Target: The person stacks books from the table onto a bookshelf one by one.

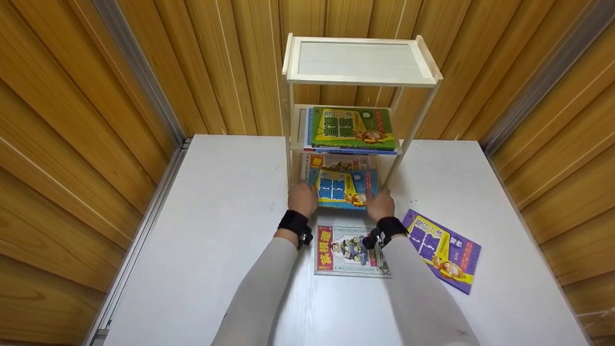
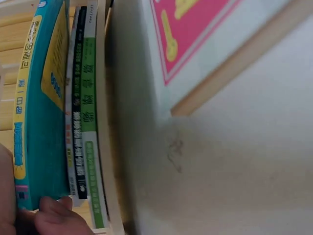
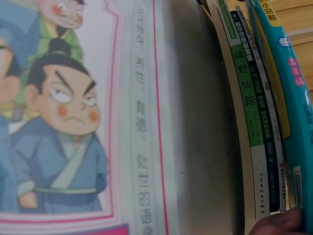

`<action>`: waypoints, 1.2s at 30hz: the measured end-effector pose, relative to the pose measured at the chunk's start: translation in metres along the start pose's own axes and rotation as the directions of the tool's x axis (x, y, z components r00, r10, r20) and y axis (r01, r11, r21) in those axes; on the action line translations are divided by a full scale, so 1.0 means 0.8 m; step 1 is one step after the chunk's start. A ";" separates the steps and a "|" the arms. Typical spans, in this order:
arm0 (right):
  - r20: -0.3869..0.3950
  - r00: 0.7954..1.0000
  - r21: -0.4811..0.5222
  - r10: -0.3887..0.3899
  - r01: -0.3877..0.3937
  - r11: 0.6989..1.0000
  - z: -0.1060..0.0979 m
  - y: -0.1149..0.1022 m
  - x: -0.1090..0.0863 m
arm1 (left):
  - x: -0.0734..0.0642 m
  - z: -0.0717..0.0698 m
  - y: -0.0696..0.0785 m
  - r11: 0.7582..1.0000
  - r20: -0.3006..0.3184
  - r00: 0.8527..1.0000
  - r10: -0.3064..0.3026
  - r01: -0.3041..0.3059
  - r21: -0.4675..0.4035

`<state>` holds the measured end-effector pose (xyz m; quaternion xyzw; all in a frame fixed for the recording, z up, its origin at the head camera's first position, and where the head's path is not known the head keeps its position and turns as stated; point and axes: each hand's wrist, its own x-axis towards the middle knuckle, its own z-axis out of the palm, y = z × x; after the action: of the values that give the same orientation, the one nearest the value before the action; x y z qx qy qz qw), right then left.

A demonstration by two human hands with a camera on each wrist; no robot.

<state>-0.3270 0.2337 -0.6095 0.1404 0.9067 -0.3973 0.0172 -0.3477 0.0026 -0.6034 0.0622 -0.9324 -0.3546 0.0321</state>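
A blue book (image 1: 331, 188) with a yellow cover panel is at the front of the rack's lowest shelf, above a stack of other books. My left hand (image 1: 303, 198) grips its left end, and my right hand (image 1: 380, 205) holds the right end. Up close in the left wrist view, fingers (image 2: 61, 220) curl under the teal edge of the blue book (image 2: 44, 147). A green-and-white spine (image 2: 89, 103) shows in the stack beside it. In the right wrist view a fingertip (image 3: 281, 223) lies at the gap between the stack and the blue book (image 3: 288, 98).
The wooden rack (image 1: 358, 80) stands at the back of the white table (image 1: 230, 216). A green book (image 1: 353, 127) tops the middle shelf's pile. On the table lie a pale comic-cover book (image 1: 350, 250) below my hands and a purple book (image 1: 444, 250) at the right.
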 end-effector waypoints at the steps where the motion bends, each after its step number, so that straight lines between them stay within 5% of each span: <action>1: -0.002 1.000 0.000 0.006 -0.006 1.000 0.001 0.000 0.002 | 0.002 0.000 0.001 1.000 0.000 1.000 -0.006 0.006 -0.004; 11: -0.062 0.996 0.071 0.062 -0.057 0.996 0.001 0.004 0.009 | 0.009 0.018 0.018 0.999 -0.012 0.999 -0.034 0.034 -0.010; 16: -0.070 0.997 0.069 0.033 -0.028 0.997 -0.002 0.001 0.008 | 0.011 0.019 0.012 0.999 -0.050 0.998 -0.029 0.028 -0.026; 29: 0.018 0.996 0.105 0.085 -0.086 0.991 -0.009 0.006 -0.008 | 0.004 0.011 -0.003 0.995 -0.029 0.999 -0.042 0.039 -0.091; 36: 0.003 0.999 0.060 0.054 -0.054 0.997 -0.011 0.016 -0.018 | -0.011 0.004 -0.010 0.996 -0.036 0.998 -0.054 0.052 -0.073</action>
<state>-0.3090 0.2451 -0.6105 0.1651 0.8901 -0.4240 0.0246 -0.3386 -0.0001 -0.6116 0.0925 -0.9162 -0.3875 0.0425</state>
